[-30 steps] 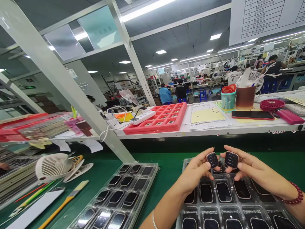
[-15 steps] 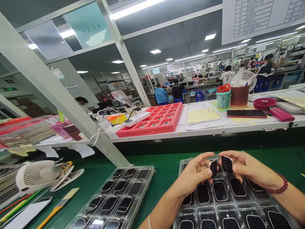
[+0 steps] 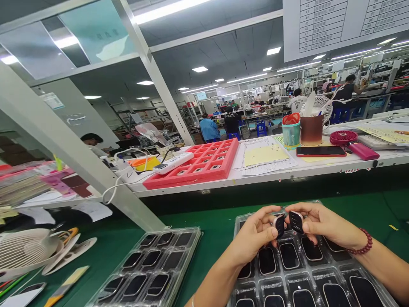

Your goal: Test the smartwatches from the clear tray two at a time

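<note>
Two strapless smartwatch cases are held side by side above the right-hand tray. My left hand [image 3: 252, 236] pinches one smartwatch [image 3: 279, 226], dark and turned nearly edge-on, between thumb and fingers. A second smartwatch [image 3: 296, 222], its black screen lit with small rows of text, is gripped by my right hand [image 3: 326, 224]. Below them, a clear plastic tray [image 3: 237, 227] holds several more watches in its pockets, such as a dark-screened watch [image 3: 289, 256]. My fingers partly cover both held watches and the tray's far pockets.
Another clear tray [image 3: 189, 262] of watches lies to the left. Beyond it are a brush [image 3: 68, 285] and a white fan [image 3: 27, 251]. On the shelf stand a red foam tray [image 3: 228, 164], papers [image 3: 265, 155], a phone [image 3: 321, 151], cups and a pink handheld fan [image 3: 364, 150].
The view has swung slightly, so the shelf, trays and hands sit further left in the picture. Both hands keep their watches, with little change in grip.
</note>
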Tool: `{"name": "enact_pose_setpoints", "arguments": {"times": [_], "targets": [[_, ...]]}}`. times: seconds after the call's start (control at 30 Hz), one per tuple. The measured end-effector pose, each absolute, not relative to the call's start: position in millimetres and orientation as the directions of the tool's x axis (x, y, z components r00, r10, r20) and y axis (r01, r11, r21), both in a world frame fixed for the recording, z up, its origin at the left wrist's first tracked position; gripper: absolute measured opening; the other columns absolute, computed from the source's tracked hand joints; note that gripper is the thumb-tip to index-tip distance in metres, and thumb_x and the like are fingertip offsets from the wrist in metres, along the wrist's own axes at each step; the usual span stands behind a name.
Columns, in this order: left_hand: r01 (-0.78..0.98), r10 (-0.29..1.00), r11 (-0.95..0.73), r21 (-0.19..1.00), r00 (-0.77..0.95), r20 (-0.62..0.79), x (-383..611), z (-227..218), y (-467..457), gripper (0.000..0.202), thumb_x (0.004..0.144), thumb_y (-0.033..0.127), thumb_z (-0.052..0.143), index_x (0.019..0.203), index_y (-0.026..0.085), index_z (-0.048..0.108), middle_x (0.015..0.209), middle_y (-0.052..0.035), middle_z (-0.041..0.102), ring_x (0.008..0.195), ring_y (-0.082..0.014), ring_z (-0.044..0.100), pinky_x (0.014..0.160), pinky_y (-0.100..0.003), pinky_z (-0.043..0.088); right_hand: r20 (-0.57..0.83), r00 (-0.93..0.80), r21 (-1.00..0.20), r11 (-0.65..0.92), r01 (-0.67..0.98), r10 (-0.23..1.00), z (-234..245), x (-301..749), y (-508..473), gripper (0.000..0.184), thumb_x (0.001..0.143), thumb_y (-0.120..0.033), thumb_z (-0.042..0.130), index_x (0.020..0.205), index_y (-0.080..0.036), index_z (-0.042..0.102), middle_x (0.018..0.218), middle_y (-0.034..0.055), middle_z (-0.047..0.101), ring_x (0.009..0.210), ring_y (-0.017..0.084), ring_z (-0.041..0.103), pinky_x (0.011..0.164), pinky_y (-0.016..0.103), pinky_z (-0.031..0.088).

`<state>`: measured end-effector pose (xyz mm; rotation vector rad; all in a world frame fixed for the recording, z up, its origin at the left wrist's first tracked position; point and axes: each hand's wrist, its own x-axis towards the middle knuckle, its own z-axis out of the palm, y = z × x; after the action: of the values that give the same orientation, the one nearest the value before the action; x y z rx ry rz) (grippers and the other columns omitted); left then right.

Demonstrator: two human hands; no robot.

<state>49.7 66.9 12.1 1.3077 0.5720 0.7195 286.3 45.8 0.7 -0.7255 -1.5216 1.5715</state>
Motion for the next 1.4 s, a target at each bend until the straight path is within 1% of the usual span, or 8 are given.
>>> {"name": "enact_pose_setpoints", "arguments": {"times": [0.37,0.57,0.67,0.8,0.97,1.1,1.3,1.4], "targets": [[-0.143,0.746,0.108,0.984,0.666,0.015,50.4,12.3,66.7,0.055,0.074,0.036,0.076,0.122,0.021,0.054,0.101,-0.0067,0.061,0.071,-0.0108,0.058,0.059,-0.022,0.042,0.118,-0.514,-0.989,0.057,-0.133,0.850,1.0,285.1,46.4,0.051,0.080,-0.041,0.074,0.125,-0.021,0.057,0.109,0.0073,0.062,0.054,0.005,0.055,0.049,0.018,0.048],[-0.129,0.755,0.104,0.986,0.655,0.006,50.9,12.0,66.9,0.056,0.073,0.035,0.077,0.122,0.021,0.054,0.098,-0.0046,0.061,0.067,-0.0100,0.060,0.058,-0.021,0.042,0.104,-0.484,-0.995,0.091,-0.050,0.869,3.5,282.5,42.5,0.051,0.080,-0.038,0.073,0.125,-0.019,0.058,0.086,0.0013,0.064,0.056,0.007,0.056,0.054,0.019,0.050],[-0.108,0.781,0.081,0.991,0.625,0.005,52.6,14.9,67.2,0.048,0.078,0.036,0.070,0.120,0.017,0.055,0.099,-0.0071,0.063,0.072,-0.0137,0.064,0.057,-0.021,0.043,0.093,-0.427,-0.996,0.083,-0.043,0.899,8.5,281.2,41.2,0.049,0.082,-0.035,0.069,0.127,-0.021,0.056,0.094,0.0041,0.065,0.068,0.013,0.064,0.058,0.023,0.054],[-0.069,0.839,0.042,0.997,0.545,0.002,55.4,18.2,65.9,0.040,0.077,0.022,0.067,0.115,0.018,0.056,0.105,-0.0076,0.063,0.085,-0.0166,0.064,0.065,-0.023,0.047,0.045,-0.375,-0.999,0.045,-0.009,0.926,13.2,279.5,39.9,0.046,0.084,-0.027,0.062,0.128,-0.023,0.054,0.111,0.0077,0.065,0.083,0.018,0.067,0.064,0.027,0.056],[-0.008,0.854,-0.005,1.000,0.520,0.008,57.3,16.6,63.0,0.032,0.070,0.007,0.059,0.101,0.016,0.058,0.084,-0.0015,0.063,0.070,-0.0112,0.059,0.070,-0.027,0.048,0.044,-0.424,-0.992,0.090,0.091,0.905,9.6,278.2,38.0,0.035,0.082,-0.018,0.058,0.117,-0.020,0.061,0.102,0.0059,0.066,0.078,0.017,0.065,0.063,0.027,0.055],[0.031,0.852,-0.031,0.999,0.523,0.010,56.5,14.6,64.3,0.044,0.065,0.004,0.060,0.107,0.018,0.057,0.085,-0.0007,0.063,0.072,-0.0121,0.059,0.071,-0.027,0.047,0.053,-0.453,-0.987,0.116,0.111,0.890,10.1,276.6,37.4,0.043,0.082,-0.014,0.054,0.123,-0.024,0.057,0.114,0.0059,0.064,0.089,0.020,0.065,0.070,0.030,0.055],[0.036,0.850,-0.083,0.996,0.524,0.052,54.7,2.6,64.4,0.022,0.073,0.015,0.064,0.095,0.015,0.064,0.077,-0.0027,0.065,0.069,-0.0139,0.061,0.068,-0.028,0.048,0.062,-0.447,-0.969,0.161,0.188,0.893,-11.1,284.7,36.2,0.038,0.086,-0.039,0.060,0.123,-0.030,0.058,0.127,0.0100,0.061,0.109,0.032,0.060,0.079,0.041,0.056],[0.232,0.920,-0.162,0.959,0.386,0.062,35.6,-5.9,78.5,0.017,0.078,0.015,0.064,0.094,0.014,0.066,0.087,-0.0065,0.069,0.080,-0.0159,0.064,0.073,-0.027,0.049,0.058,-0.394,-0.946,0.177,0.273,0.917,-47.1,296.3,48.9,0.035,0.087,-0.051,0.052,0.118,-0.038,0.057,0.109,0.0147,0.070,0.086,0.034,0.069,0.066,0.045,0.057]]}}
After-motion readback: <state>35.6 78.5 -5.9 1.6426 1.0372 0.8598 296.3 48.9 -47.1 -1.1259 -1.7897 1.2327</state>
